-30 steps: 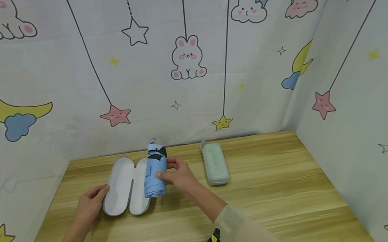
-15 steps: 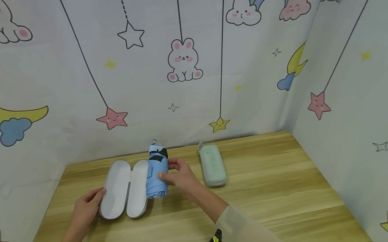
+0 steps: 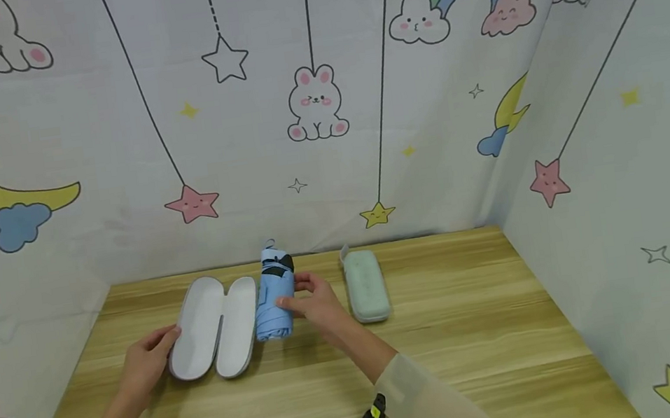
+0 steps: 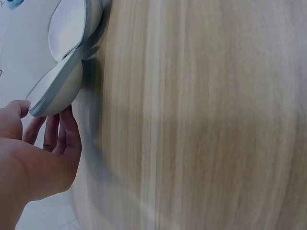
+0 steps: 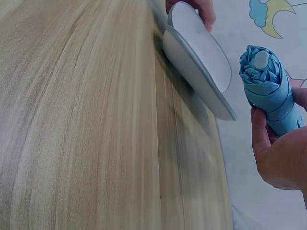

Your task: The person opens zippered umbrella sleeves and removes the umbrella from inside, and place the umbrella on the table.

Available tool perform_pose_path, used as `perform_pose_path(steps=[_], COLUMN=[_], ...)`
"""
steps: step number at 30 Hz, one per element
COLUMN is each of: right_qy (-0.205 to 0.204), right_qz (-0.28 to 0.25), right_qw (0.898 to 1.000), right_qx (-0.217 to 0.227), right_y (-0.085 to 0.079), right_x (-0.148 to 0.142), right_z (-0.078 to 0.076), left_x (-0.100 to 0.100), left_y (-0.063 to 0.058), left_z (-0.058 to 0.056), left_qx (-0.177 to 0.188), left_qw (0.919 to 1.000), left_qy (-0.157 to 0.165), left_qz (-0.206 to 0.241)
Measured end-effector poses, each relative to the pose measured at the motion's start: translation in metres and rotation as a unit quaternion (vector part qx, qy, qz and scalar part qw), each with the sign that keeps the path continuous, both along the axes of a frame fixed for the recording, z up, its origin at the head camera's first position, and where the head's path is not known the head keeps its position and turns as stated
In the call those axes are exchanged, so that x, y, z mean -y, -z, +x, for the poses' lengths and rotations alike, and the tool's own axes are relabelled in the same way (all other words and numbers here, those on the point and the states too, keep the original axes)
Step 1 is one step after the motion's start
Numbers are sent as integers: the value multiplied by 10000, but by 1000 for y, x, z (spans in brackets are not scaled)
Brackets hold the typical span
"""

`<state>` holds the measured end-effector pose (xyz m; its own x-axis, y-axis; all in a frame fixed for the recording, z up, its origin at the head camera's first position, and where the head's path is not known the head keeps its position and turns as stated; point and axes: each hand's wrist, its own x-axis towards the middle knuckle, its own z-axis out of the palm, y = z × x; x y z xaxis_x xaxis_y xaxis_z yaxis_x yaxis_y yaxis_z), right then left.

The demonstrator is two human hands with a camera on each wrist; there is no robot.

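Note:
A hard-shell glasses case with a white lining lies spread wide on the table, its two halves side by side. My left hand pinches the outer edge of its left half; in the left wrist view the thumb is on the rim and the fingers sit underneath. In my right hand is a folded light-blue umbrella, gripped from its right side between thumb and fingers. It stands just right of the case, strap end away from me. The right wrist view shows the bundled end of the umbrella held above the table.
A pale green zipped case lies closed to the right of my right hand. Behind the wooden table hangs a white cloth printed with rabbits and stars. A small black device is at my right sleeve.
The umbrella, held in my right hand, has shifted slightly right, from overlapping the case's right half to beside it. My left hand keeps its hold on the case. The head view has shifted a little.

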<state>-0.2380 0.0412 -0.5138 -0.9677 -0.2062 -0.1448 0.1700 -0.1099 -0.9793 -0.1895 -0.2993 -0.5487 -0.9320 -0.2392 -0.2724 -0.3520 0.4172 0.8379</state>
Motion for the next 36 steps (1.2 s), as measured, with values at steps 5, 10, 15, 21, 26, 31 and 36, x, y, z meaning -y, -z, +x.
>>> perform_pose_path(steps=[5, 10, 15, 21, 26, 31, 36], right_qy=[11, -19, -8, 50, 75, 122, 154], right_qz=[158, 201, 147, 245, 359, 368, 607], right_qw=[9999, 9998, 9999, 9997, 9992, 9990, 9978], right_qx=[-50, -46, 17, 51, 150, 211, 201], right_y=[3, 7, 13, 20, 26, 32, 38], right_x=[-2, -4, -4, -5, -6, -5, -5], right_z=[1, 2, 2, 1, 0, 0, 0], left_x=[0, 0, 2, 2, 2, 2, 1], left_y=[0, -1, -1, -1, -1, -2, -3], left_z=[-1, 0, 0, -1, -1, 0, 0], left_qx=[-12, 6, 11, -38, -10, -38, -22], left_qw=[10000, 10000, 10000, 10000, 10000, 9999, 9999], left_qy=[-6, 52, 92, 68, 65, 114, 150], left_qz=[-52, -27, 11, -14, -57, -41, -41])
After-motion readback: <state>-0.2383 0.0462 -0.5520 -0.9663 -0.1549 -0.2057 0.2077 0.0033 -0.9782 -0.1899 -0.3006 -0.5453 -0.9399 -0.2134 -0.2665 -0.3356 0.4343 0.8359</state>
